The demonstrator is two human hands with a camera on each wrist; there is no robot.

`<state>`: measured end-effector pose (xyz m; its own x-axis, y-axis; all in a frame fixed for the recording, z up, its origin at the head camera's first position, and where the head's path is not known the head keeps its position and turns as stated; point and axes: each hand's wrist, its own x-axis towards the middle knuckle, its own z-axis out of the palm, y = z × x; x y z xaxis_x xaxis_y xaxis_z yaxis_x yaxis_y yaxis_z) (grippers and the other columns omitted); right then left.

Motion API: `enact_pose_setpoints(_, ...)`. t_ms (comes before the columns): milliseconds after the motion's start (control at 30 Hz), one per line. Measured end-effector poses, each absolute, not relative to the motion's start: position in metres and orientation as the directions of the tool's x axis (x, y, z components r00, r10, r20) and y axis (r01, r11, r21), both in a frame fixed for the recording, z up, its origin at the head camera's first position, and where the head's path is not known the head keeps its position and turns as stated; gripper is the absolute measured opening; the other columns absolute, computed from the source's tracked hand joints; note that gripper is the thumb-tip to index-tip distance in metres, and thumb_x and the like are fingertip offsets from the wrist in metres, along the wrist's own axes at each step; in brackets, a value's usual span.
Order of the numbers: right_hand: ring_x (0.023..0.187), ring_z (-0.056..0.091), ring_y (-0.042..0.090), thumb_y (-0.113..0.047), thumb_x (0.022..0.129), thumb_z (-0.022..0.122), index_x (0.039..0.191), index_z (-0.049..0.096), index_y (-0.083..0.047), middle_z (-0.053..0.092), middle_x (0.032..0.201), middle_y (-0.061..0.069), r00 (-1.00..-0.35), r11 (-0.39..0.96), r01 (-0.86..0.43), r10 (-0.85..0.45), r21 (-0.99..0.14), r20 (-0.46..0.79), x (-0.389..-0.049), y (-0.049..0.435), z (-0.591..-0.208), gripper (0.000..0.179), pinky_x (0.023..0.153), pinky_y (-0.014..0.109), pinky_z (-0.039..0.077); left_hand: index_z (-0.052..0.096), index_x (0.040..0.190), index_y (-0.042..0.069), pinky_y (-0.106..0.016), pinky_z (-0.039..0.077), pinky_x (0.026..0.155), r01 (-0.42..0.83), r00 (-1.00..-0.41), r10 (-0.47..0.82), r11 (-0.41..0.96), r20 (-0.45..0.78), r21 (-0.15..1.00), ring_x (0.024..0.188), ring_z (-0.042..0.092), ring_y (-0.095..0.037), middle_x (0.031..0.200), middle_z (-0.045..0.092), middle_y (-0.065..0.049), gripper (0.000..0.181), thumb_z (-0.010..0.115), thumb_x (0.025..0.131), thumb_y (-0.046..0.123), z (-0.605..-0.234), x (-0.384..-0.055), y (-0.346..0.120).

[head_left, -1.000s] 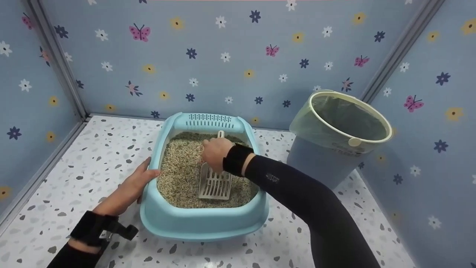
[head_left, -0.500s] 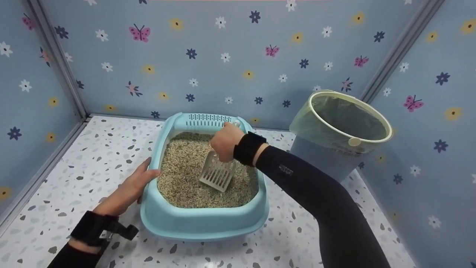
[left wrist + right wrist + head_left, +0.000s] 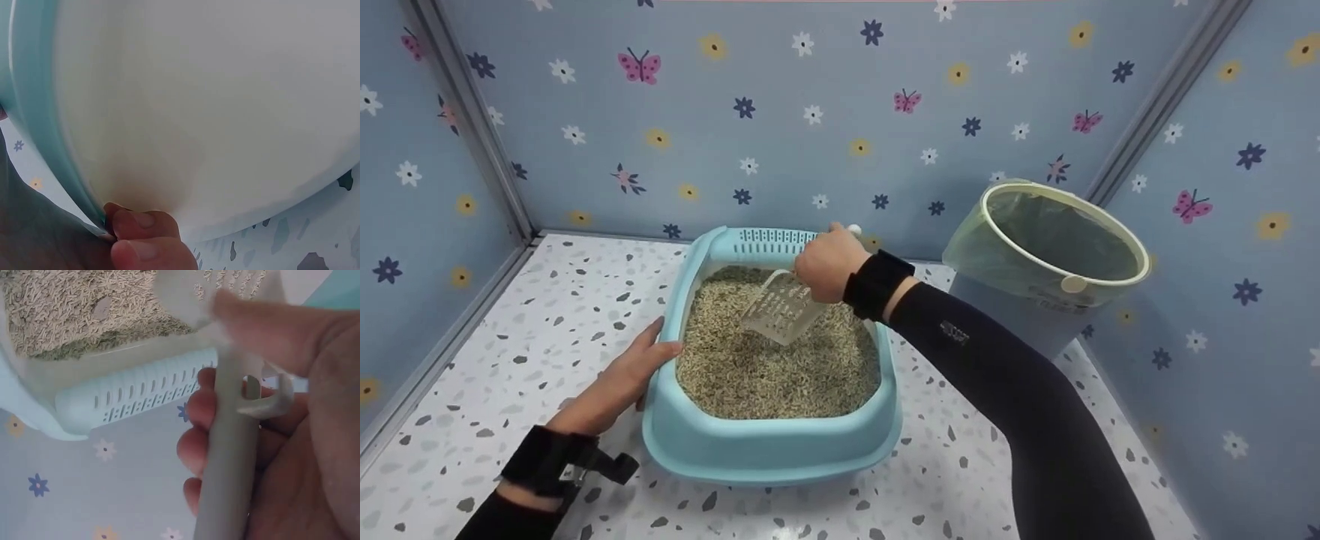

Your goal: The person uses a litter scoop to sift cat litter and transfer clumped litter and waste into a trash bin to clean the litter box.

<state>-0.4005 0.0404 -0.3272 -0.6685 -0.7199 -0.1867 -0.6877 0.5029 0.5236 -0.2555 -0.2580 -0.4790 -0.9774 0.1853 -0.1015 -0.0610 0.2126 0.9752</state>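
A light-blue litter box [image 3: 769, 450] stands on the floor, filled with tan pellet litter [image 3: 750, 379]. My right hand [image 3: 832, 262] grips the pale handle [image 3: 228, 455] of a slotted litter scoop [image 3: 781, 309], fingers wrapped round it and thumb lying along its neck. The scoop's blade is tilted over the litter; whether it touches cannot be told. Its slots show no clump on it. At the box's left side my left hand [image 3: 622, 379] holds the rim, thumb on top, fingertips [image 3: 143, 220] against the white outer wall beneath.
To the right stands a blue bin [image 3: 997, 307] with a cream ring [image 3: 1144, 262] and a greenish liner bag [image 3: 971, 240]. Flower-patterned walls [image 3: 780, 135] close in the back and both sides. A small greyish lump [image 3: 102, 309] lies on the litter.
My right hand has moved back and to the right, lifting and tilting the scoop, whose blade swung leftward from the front part of the litter. The left hand and box have stayed put.
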Motion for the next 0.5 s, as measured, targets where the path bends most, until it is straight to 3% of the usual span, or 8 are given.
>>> enact_pose_setpoints(133, 0.090, 0.067, 0.030, -0.020, 0.111, 0.067, 0.097, 0.074, -0.011, 0.074, 0.103, 0.011, -0.676, 0.512, -0.668, -0.721, 0.540, -0.152, -0.404, 0.040, -0.332, 0.018, 0.088, 0.047, 0.063, -0.007, 0.180, 0.014, -0.039, 0.058, 0.092, -0.048, -0.977, 0.192, 0.216, -0.091, 0.975, 0.128, 0.062, -0.043, 0.174, 0.024, -0.037, 0.095, 0.050, 0.113, 0.051, -0.480, -0.254, -0.258)
enact_pose_setpoints(200, 0.078, 0.062, 0.025, -0.018, 0.110, 0.068, 0.089, 0.070, -0.012, 0.071, 0.094, 0.007, -0.680, 0.515, -0.653, -0.721, 0.556, -0.131, -0.406, 0.039, -0.335, 0.022, 0.075, 0.044, 0.063, -0.008, 0.180, 0.014, -0.038, 0.057, 0.094, -0.045, -0.977, 0.194, 0.219, -0.089, 0.975, 0.132, 0.060, -0.045, 0.175, 0.021, -0.037, 0.096, 0.050, 0.113, 0.052, -0.480, -0.254, -0.258)
enact_pose_setpoints(300, 0.064, 0.046, 0.018, -0.025, 0.107, 0.075, 0.074, 0.052, -0.015, 0.056, 0.073, 0.001, -0.699, 0.522, -0.616, -0.708, 0.590, -0.104, -0.411, 0.040, -0.338, 0.042, 0.059, 0.038, 0.053, -0.008, 0.179, 0.013, -0.038, 0.057, 0.095, -0.046, -0.977, 0.193, 0.224, -0.091, 0.973, 0.131, 0.061, -0.045, 0.175, 0.020, -0.038, 0.097, 0.050, 0.113, 0.053, -0.479, -0.254, -0.259)
enact_pose_setpoints(367, 0.063, 0.038, 0.016, -0.034, 0.105, 0.079, 0.070, 0.041, -0.018, 0.043, 0.067, -0.002, -0.718, 0.536, -0.594, -0.690, 0.600, -0.094, -0.414, 0.041, -0.341, 0.054, 0.058, 0.038, 0.049, -0.008, 0.179, 0.012, -0.038, 0.056, 0.098, -0.046, -0.977, 0.194, 0.226, -0.091, 0.973, 0.133, 0.060, -0.044, 0.176, 0.017, -0.037, 0.097, 0.050, 0.113, 0.053, -0.479, -0.255, -0.259)
enact_pose_setpoints(400, 0.061, 0.040, 0.016, -0.040, 0.102, 0.082, 0.070, 0.041, -0.018, 0.042, 0.066, -0.003, -0.727, 0.546, -0.586, -0.681, 0.598, -0.090, -0.415, 0.042, -0.342, 0.057, 0.058, 0.038, 0.053, -0.008, 0.179, 0.011, -0.039, 0.056, 0.099, -0.047, -0.977, 0.194, 0.228, -0.093, 0.973, 0.133, 0.059, -0.045, 0.177, 0.016, -0.037, 0.097, 0.050, 0.113, 0.053, -0.479, -0.255, -0.259)
enact_pose_setpoints(500, 0.063, 0.057, 0.018, -0.048, 0.098, 0.085, 0.075, 0.056, -0.016, 0.057, 0.068, 0.000, -0.749, 0.601, -0.586, -0.658, 0.544, -0.079, -0.419, 0.044, -0.345, 0.049, 0.067, 0.043, 0.065, -0.009, 0.179, 0.011, -0.039, 0.052, 0.104, -0.051, -0.974, 0.203, 0.222, -0.097, 0.974, 0.140, 0.054, -0.046, 0.179, 0.011, -0.035, 0.098, 0.050, 0.113, 0.053, -0.478, -0.256, -0.259)
